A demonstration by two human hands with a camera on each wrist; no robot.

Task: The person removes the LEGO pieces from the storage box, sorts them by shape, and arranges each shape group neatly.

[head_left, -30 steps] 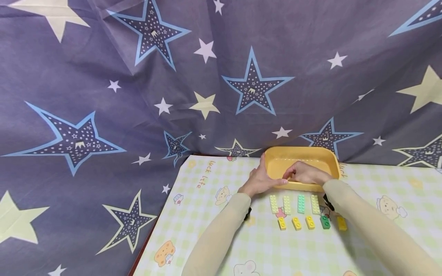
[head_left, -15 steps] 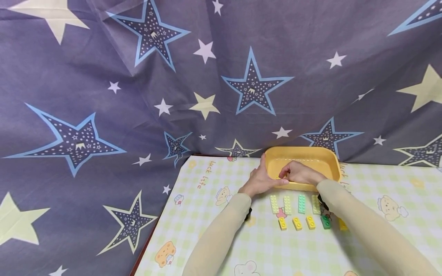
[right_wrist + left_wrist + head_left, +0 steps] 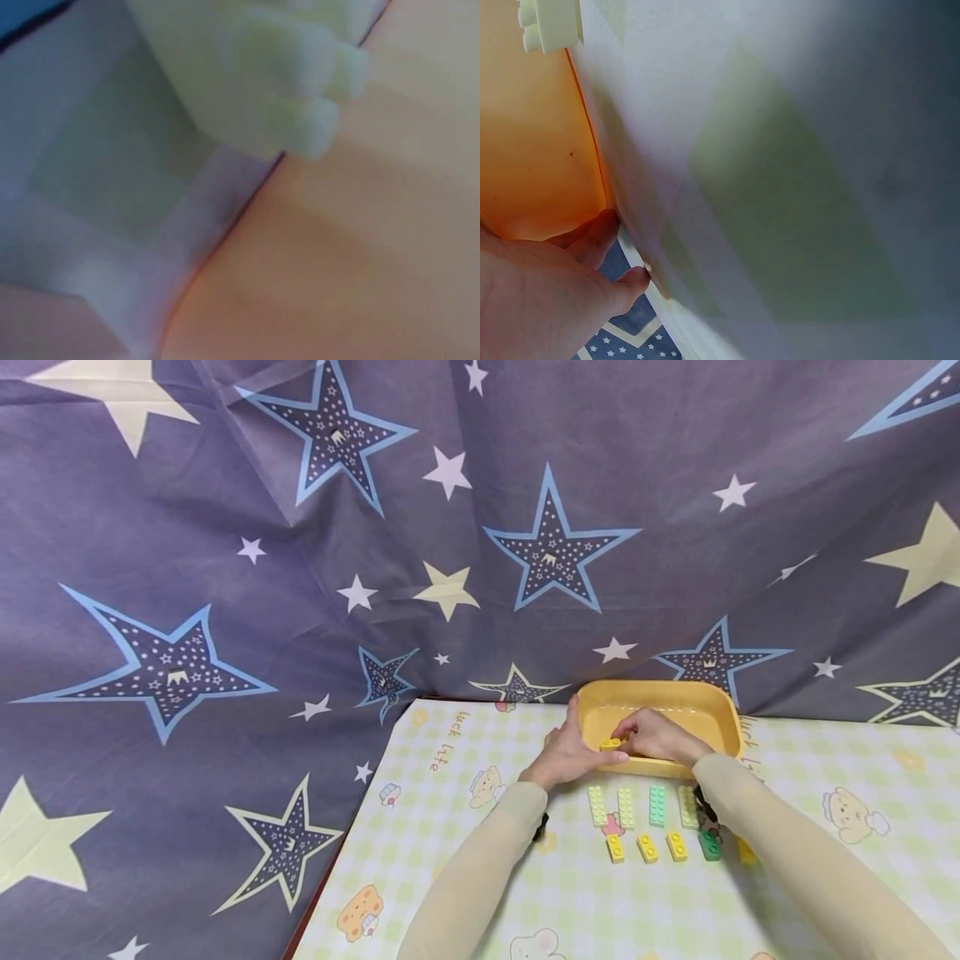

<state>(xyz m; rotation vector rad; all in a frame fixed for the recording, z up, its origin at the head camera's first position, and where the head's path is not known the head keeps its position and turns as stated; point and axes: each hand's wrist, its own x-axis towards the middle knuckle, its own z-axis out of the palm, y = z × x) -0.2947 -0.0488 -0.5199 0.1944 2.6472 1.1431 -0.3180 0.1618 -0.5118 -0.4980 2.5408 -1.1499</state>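
Note:
A yellow plastic basin (image 3: 660, 693) sits at the table's back edge. My left hand (image 3: 562, 756) holds its near left corner, thumb along the front rim and fingers against the left side; the left wrist view shows those fingers (image 3: 592, 236) on the orange-looking outer wall. Inside the basin, my right hand (image 3: 656, 737) has curled fingers and pinches a yellow toy brick (image 3: 610, 744) near the left thumb. The lower fingers are hidden. Before the basin stand pale yellow bricks (image 3: 626, 808) and a mint-green brick (image 3: 657, 806), in a row. The right wrist view shows a blurred pale brick (image 3: 247, 75).
A nearer row has small yellow bricks (image 3: 647, 848) and a dark green brick (image 3: 709, 845); another yellow brick (image 3: 746, 852) is partly behind the right sleeve. The checked tablecloth (image 3: 450, 827) covers the table. A star-patterned curtain (image 3: 450, 527) hangs close behind the basin.
My right hand has shifted slightly left inside the basin, and a yellow brick has come into sight at its fingertips. The left hand stays on the corner.

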